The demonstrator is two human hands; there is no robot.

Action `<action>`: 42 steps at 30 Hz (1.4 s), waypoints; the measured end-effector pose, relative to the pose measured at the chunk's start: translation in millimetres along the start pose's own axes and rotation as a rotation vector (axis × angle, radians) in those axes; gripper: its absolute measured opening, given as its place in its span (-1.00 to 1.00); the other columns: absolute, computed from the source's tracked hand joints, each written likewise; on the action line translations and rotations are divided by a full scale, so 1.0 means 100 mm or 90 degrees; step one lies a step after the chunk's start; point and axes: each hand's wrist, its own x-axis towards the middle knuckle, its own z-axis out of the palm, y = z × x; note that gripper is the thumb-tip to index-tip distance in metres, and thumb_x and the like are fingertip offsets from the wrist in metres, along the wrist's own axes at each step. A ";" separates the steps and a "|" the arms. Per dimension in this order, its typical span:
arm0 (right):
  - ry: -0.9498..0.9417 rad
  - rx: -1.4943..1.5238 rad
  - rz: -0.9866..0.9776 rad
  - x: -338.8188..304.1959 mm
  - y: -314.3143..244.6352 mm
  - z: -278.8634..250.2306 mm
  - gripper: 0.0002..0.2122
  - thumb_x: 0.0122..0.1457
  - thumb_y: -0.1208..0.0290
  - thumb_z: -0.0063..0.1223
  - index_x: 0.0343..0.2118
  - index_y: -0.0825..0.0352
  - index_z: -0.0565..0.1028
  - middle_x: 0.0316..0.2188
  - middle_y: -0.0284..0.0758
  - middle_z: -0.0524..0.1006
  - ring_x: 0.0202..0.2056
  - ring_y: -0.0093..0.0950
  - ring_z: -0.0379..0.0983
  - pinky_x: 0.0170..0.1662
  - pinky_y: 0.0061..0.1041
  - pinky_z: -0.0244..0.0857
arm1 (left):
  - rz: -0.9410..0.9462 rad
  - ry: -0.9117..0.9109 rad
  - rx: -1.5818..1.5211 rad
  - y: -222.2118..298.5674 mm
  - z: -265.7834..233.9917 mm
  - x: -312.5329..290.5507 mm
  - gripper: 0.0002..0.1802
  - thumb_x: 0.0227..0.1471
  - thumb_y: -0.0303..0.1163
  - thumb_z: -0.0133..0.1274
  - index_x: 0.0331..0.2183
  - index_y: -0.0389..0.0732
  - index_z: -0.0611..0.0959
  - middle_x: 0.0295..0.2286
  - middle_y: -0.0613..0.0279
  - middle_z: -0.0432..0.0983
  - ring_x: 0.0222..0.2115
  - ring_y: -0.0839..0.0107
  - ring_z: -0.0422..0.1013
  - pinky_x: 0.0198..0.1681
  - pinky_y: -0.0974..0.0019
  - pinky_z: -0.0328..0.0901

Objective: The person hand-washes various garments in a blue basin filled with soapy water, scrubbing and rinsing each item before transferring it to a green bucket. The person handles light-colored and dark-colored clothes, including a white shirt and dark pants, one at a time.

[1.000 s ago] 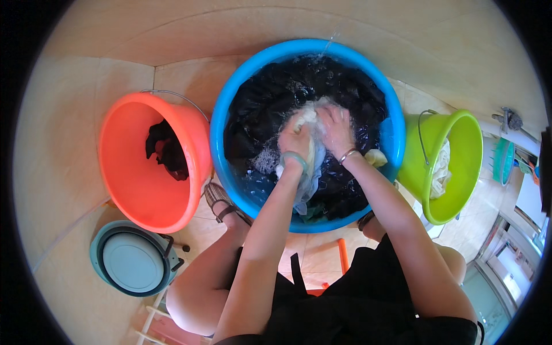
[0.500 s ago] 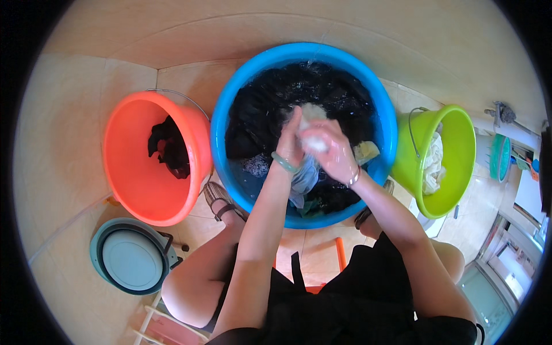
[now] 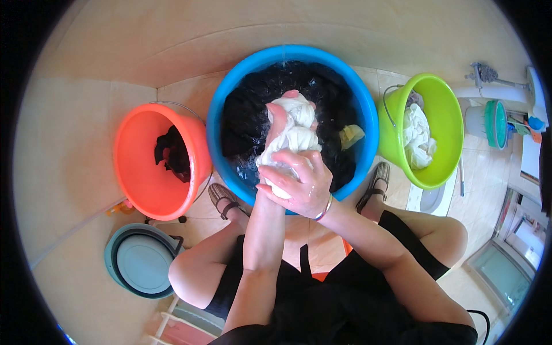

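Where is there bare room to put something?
Floor tiles between green bucket and glass panel look bare; so does the orange bucket, left of its dark cloth. Crowded: the blue basin, with dark clothes below left hand, right hand and white cloth.

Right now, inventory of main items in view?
Basin: 1, blue, centre
White cloth: apparently 1, white, above basin
Laundry: count unclear, black, in basin
Lump: 1, pale yellow, inside basin
Left bucket: 1, orange, left of basin
Dark fabric: count unclear, black-red, left bucket
Right bucket: 1, lime, right of basin
Pale fabric: count unclear, white, right bucket
Tub: 1, grey-teal, lower left
Basket: 1, teal, far right
Left hand: 1, bare, in cloth
Right hand: 1, bare, on cloth
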 end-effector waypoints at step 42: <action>-0.677 -0.210 0.197 -0.68 1.77 1.24 -0.38 0.08 -0.11 -0.02 0.21 -0.01 0.24 0.17 -0.16 0.25 0.20 -0.06 0.10 0.22 0.24 -0.24 | -0.302 0.260 1.480 0.04 -1.68 0.26 -0.36 0.16 -0.33 -0.16 0.25 -0.12 0.11 0.21 -0.02 0.06 0.22 0.08 0.03 0.28 0.17 -0.06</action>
